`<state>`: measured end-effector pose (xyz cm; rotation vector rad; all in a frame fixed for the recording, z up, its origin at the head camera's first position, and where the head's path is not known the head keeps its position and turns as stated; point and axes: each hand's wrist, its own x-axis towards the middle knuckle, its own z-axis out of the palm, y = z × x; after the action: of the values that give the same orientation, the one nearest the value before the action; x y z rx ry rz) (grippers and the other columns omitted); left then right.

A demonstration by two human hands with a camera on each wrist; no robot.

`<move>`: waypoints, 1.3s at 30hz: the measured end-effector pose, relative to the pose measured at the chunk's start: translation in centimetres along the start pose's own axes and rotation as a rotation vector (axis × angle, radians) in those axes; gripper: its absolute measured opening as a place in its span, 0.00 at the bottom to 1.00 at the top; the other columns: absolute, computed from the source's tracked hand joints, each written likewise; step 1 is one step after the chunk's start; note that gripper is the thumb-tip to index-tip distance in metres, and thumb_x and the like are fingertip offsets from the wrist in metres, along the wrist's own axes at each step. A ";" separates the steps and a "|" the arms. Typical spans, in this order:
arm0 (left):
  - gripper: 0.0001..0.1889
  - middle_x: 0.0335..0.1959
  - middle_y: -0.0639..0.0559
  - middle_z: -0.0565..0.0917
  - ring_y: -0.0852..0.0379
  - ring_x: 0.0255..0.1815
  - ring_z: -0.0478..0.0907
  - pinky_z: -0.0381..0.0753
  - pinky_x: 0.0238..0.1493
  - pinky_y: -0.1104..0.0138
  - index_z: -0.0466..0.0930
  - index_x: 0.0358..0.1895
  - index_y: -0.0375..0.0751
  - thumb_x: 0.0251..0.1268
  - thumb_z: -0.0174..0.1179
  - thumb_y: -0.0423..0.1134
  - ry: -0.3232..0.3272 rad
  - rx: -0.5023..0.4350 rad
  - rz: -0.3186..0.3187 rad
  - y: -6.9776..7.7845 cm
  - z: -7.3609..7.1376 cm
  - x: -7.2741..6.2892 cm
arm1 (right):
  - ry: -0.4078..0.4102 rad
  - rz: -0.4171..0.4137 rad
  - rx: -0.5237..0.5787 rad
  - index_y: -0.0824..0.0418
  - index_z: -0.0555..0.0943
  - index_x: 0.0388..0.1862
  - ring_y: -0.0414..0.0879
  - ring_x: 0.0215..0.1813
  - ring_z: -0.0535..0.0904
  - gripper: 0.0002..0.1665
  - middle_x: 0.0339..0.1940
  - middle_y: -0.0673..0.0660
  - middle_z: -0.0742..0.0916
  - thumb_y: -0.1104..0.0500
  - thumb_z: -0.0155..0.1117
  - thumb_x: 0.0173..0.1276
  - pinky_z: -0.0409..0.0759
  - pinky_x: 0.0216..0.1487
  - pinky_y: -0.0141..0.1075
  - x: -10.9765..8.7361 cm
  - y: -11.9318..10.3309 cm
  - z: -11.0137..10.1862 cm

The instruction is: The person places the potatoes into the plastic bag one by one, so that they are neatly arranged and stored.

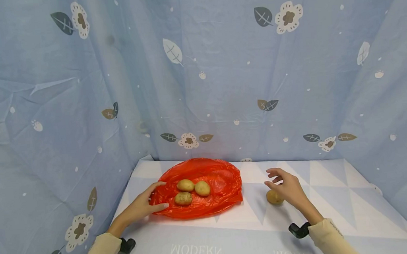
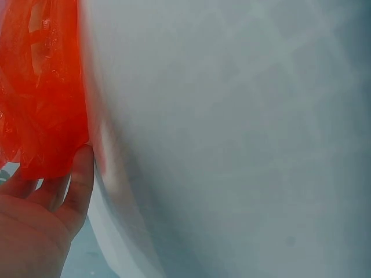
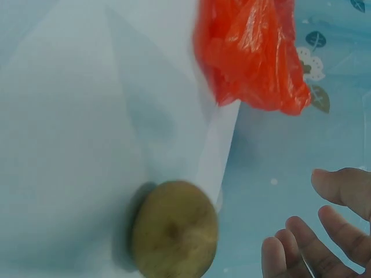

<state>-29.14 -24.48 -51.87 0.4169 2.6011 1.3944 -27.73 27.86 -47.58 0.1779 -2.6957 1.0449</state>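
Observation:
A red plastic bag [image 1: 227, 199] lies spread on the table, its mouth facing up. Three potatoes rest in it: one at the back [image 1: 185, 185], another on the right [image 1: 202, 188] and a browner one in front [image 1: 183, 199]. My left hand [image 1: 141, 205] touches the bag's left edge, thumb and fingers spread apart; in the left wrist view its fingertips meet the red plastic [image 2: 52, 116]. Right of the bag, a single potato [image 1: 274, 197] sits on the table. My right hand [image 1: 290, 188] hovers beside and partly over it, fingers loosely bent, holding nothing; the right wrist view shows a gap between hand and potato [image 3: 175, 231].
The table [image 1: 338, 196] has a pale cloth with triangles and printed lettering. Blue curtains [image 1: 221, 81] with flowers and leaves stand behind it and on both sides. A black wrist device [image 1: 299, 230] sits at each wrist.

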 end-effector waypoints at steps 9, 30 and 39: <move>0.43 0.74 0.40 0.68 0.37 0.68 0.69 0.76 0.63 0.41 0.63 0.76 0.57 0.59 0.75 0.56 0.002 0.014 -0.022 0.0 0.0 0.0 | 0.012 0.005 -0.011 0.62 0.80 0.62 0.52 0.49 0.84 0.26 0.52 0.62 0.88 0.58 0.75 0.66 0.84 0.46 0.37 -0.8 2.2 -0.6; 0.43 0.74 0.40 0.67 0.38 0.68 0.69 0.76 0.64 0.42 0.63 0.76 0.57 0.60 0.75 0.53 -0.006 -0.005 -0.022 0.0 0.0 -0.2 | -0.045 0.148 -0.004 0.63 0.79 0.63 0.54 0.49 0.83 0.28 0.58 0.68 0.84 0.55 0.75 0.67 0.81 0.38 0.39 -2.5 4.1 -1.2; 0.42 0.75 0.39 0.66 0.36 0.70 0.68 0.74 0.65 0.40 0.63 0.76 0.56 0.60 0.75 0.53 -0.006 -0.001 -0.016 0.0 0.0 -0.1 | -0.106 0.180 0.002 0.62 0.78 0.64 0.54 0.50 0.83 0.31 0.57 0.68 0.85 0.53 0.76 0.66 0.80 0.42 0.39 -2.6 5.2 -0.6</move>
<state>-29.00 -24.52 -51.87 0.3988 2.5930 1.3871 -26.13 32.15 -51.21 -0.0108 -2.8494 1.1175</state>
